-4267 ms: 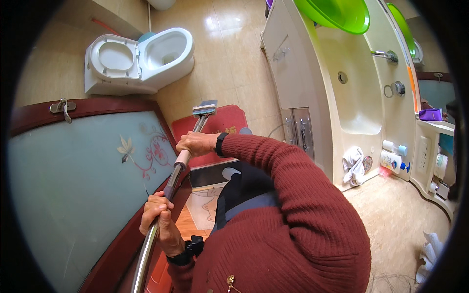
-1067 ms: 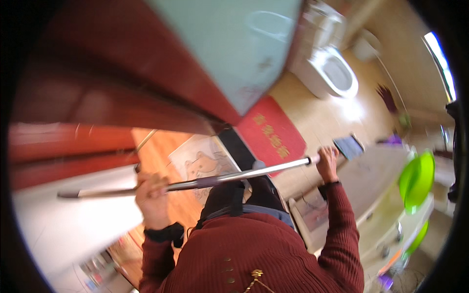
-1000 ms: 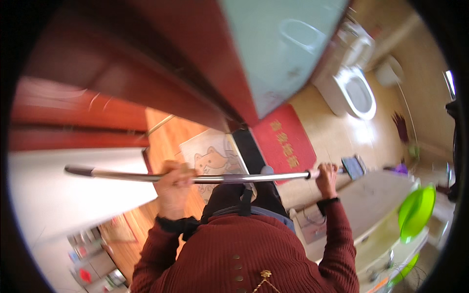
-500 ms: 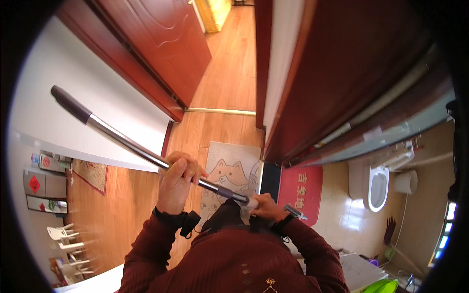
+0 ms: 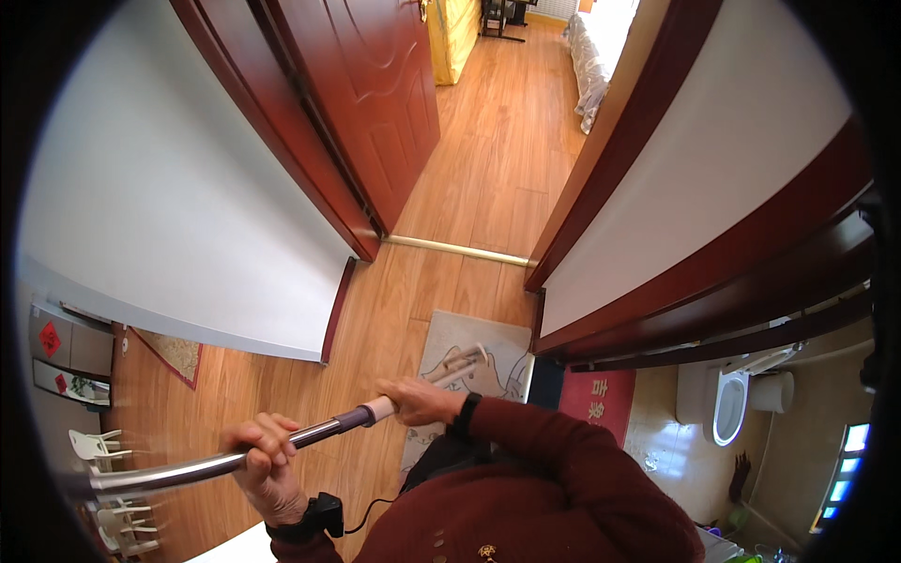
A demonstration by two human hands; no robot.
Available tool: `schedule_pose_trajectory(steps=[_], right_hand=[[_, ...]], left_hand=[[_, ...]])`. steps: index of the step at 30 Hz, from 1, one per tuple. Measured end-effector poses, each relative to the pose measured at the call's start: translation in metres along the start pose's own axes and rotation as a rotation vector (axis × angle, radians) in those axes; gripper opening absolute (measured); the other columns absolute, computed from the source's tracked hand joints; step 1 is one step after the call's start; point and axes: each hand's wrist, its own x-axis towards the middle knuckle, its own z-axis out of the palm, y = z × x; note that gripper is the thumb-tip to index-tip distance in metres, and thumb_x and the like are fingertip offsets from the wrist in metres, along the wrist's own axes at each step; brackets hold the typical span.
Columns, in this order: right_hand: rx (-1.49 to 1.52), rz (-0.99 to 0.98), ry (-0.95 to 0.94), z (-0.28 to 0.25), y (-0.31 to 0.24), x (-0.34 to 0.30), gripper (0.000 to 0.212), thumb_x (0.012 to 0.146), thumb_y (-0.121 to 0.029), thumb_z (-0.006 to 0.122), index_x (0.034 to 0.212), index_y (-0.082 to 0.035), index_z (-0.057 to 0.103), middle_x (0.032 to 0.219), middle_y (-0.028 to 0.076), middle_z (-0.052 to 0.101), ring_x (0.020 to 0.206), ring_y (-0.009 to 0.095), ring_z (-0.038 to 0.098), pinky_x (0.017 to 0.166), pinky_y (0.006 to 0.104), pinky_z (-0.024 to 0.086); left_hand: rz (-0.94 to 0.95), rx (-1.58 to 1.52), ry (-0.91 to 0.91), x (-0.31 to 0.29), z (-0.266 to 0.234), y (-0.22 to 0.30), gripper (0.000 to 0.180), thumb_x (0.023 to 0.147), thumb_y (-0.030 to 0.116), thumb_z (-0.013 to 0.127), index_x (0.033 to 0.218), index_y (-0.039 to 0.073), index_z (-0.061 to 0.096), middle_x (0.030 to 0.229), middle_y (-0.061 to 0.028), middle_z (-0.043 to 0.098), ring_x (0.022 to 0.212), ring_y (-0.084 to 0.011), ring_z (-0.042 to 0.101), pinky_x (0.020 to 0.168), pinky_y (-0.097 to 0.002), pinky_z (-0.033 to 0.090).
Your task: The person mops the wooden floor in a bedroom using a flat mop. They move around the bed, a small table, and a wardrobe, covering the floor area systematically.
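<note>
Left hand [image 5: 266,457], lower left of the frame, is wrapped tight round a long metal pole [image 5: 221,463], fingers curled over the top of it. Right hand [image 5: 419,401], just below centre, is clamped on the pole's upper end, where there's a purple collar and a pale grip w/ the fist closed over it. Pole runs nearly level from that fist out to the lower-left edge, slightly blurred at the far end. Both sleeves are dark red knit, black band on each wrist.

Past the hands: a beige mat [image 5: 474,361] w/ a line drawing lies on the wood floor [image 5: 488,169], right behind the right hand. Red mat [image 5: 599,402] sits just right of it on the bathroom tiles, toilet [image 5: 730,411] further right. Dark red door [image 5: 371,103] stands open at top centre, white wall [image 5: 160,206] on the left, stacked white plastic chairs [image 5: 103,450] at far lower left.
</note>
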Motion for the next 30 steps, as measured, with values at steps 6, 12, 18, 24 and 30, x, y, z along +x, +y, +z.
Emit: schedule_pose_trajectory(steps=[6,12,18,24,30], right_hand=[[-0.218,0.026,-0.179,-0.037,0.019,0.069,0.019,0.073,0.000,0.059,0.090,-0.007,0.065,0.084,0.020,0.069,0.086,0.043,0.066,0.073,0.0493,0.052],[-0.467,0.113,-0.314,-0.112,0.103,0.119,0.022,0.075,-0.011,0.063,0.095,-0.012,0.073,0.092,0.016,0.072,0.095,0.038,0.069,0.078,0.0457,0.055],[-0.604,0.184,-0.411,-0.197,0.201,0.174,0.025,0.071,-0.012,0.067,0.095,-0.016,0.072,0.098,0.013,0.071,0.102,0.037,0.066,0.086,0.0508,0.049],[-0.611,0.257,-0.294,-0.292,0.280,0.224,0.016,0.078,-0.016,0.070,0.094,-0.019,0.069,0.098,0.005,0.071,0.107,0.027,0.065,0.094,0.0489,0.044],[-0.613,0.302,0.500,-0.311,0.326,0.226,0.018,0.076,-0.019,0.074,0.093,-0.019,0.067,0.101,0.004,0.069,0.102,0.029,0.064,0.089,0.0452,0.043]], left_hand=[[0.088,-0.023,0.084,0.005,-0.063,0.007,0.045,0.080,0.038,0.083,0.110,0.012,0.060,0.071,0.0016,0.053,0.072,-0.0155,0.052,0.078,-0.0385,0.048],[0.031,-0.039,0.305,0.014,-0.051,-0.017,0.041,0.080,0.037,0.082,0.102,0.013,0.057,0.082,-0.0027,0.054,0.083,-0.0197,0.054,0.093,-0.0445,0.050],[-0.193,-0.070,0.220,0.076,0.004,-0.083,0.031,0.083,0.022,0.080,0.099,0.009,0.056,0.097,-0.0104,0.060,0.104,-0.0312,0.059,0.103,-0.0500,0.045],[-0.302,-0.007,0.071,0.191,0.072,-0.148,0.026,0.082,0.012,0.080,0.098,0.008,0.059,0.101,-0.0131,0.064,0.110,-0.0390,0.060,0.104,-0.0546,0.043],[-0.243,0.083,-0.077,0.287,0.148,-0.176,0.024,0.085,0.017,0.080,0.094,0.006,0.060,0.094,-0.0112,0.066,0.105,-0.0384,0.064,0.098,-0.0530,0.048]])
